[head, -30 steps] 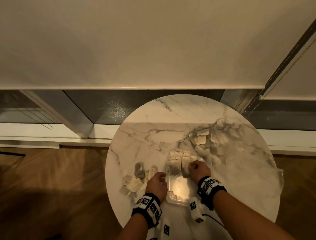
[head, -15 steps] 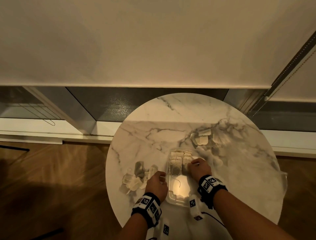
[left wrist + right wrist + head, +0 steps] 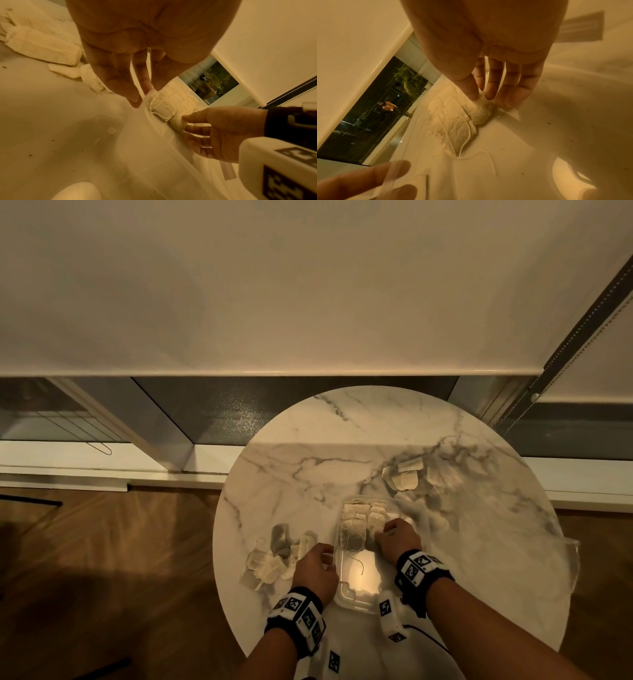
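Observation:
A clear plastic container [image 3: 354, 602] lies on the round marble table [image 3: 308, 470]. Several tea bags [image 3: 358, 523] stand packed in its far end. My right hand [image 3: 397, 537] reaches inside the container. Its thumb and fingertips [image 3: 489, 93] pinch the near tea bag [image 3: 481, 111] of the right-hand row. A loose string [image 3: 486, 155] trails over the container floor. My left hand [image 3: 317, 563] holds the container's left rim [image 3: 150, 121], with one fingertip [image 3: 135, 100] outside the wall and the thumb over it.
A pile of loose tea bags [image 3: 270, 563] lies left of the container, by my left hand. More tea bags [image 3: 406, 477] lie at the far right. A clear lid [image 3: 572, 556] overhangs the table's right edge. A window and blind stand behind, with wooden floor around.

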Demonstrator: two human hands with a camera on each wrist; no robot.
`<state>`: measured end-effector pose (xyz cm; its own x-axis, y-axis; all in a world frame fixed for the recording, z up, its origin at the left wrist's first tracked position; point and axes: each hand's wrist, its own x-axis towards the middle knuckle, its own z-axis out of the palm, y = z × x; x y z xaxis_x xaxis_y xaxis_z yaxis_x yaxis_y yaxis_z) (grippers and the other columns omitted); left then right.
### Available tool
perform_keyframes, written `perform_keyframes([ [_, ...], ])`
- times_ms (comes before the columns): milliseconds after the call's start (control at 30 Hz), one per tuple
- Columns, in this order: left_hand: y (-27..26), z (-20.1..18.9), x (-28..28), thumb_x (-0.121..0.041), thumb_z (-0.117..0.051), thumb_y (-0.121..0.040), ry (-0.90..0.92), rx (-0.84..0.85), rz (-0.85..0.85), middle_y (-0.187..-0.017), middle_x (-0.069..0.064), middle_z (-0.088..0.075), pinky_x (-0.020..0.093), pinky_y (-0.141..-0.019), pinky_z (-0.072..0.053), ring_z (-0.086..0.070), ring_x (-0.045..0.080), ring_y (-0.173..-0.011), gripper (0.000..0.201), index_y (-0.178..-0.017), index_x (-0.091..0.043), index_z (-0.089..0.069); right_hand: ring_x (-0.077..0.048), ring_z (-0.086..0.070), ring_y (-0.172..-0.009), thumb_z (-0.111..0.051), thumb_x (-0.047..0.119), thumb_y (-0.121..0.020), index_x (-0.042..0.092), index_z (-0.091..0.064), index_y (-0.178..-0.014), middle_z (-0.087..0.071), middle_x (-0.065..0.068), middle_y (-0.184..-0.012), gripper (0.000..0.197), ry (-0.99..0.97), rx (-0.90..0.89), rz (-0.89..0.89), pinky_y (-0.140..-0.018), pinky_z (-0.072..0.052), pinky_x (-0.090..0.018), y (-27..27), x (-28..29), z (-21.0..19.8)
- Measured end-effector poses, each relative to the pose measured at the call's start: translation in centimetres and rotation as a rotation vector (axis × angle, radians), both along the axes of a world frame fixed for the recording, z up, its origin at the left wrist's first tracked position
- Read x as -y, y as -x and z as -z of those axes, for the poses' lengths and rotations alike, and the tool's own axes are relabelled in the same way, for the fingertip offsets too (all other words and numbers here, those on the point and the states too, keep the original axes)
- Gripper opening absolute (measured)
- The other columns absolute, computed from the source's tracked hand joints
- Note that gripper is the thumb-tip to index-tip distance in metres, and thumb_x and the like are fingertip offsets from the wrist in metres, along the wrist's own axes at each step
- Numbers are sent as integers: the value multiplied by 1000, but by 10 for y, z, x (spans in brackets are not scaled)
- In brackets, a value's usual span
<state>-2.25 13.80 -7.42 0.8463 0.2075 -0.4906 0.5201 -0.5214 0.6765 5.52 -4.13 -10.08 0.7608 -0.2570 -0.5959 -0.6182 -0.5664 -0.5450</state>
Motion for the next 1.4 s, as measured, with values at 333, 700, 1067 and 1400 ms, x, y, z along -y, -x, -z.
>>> perform_keyframes([
  [333, 6, -1, -3, -12, -56, -89, -7, 6, 21, -99, -7, -65, 21, -80, -53, -62, 8, -90, 29, -114, -23, -62, -21, -62, -90, -64, 27, -84, 17, -60, -102, -64, 1, -93, 21, -68, 68, 38, -77, -45, -27, 3, 2, -6],
  [700, 14, 3, -17, -22, -62, -86, 86, -4, -63, -91, -5, -68, 33, -72, -58, -66, 15, -81, 20, -106, -25, -65, -25, -67, -85, -67, 19, -77, 29, -58, -88, -69, -5, -89, 18, -251, 91, 154, -82, -58, -45, 30, 6, -24],
  [1067, 7, 17, -77, -12, -59, -85, -180, -22, -23, -97, 6, -73, 30, -86, -54, -66, 25, -91, 20, -85, -29, -68, -20, -67, -78, -68, 23, -86, 25, -64, -93, -72, -7, -89, 8, -333, 83, 85, -65, -51, -32, 57, -1, -38],
  [1400, -17, 19, -63, -47, -57, -89, -293, -49, 55, -129, 9, -61, 25, -93, -49, -61, 22, -113, 38, -108, -15, -65, -15, -65, -69, -63, 18, -89, 22, -64, -97, -72, -4, -83, 9, -314, 35, 11, -52, -47, -24, 79, -2, -49],
])
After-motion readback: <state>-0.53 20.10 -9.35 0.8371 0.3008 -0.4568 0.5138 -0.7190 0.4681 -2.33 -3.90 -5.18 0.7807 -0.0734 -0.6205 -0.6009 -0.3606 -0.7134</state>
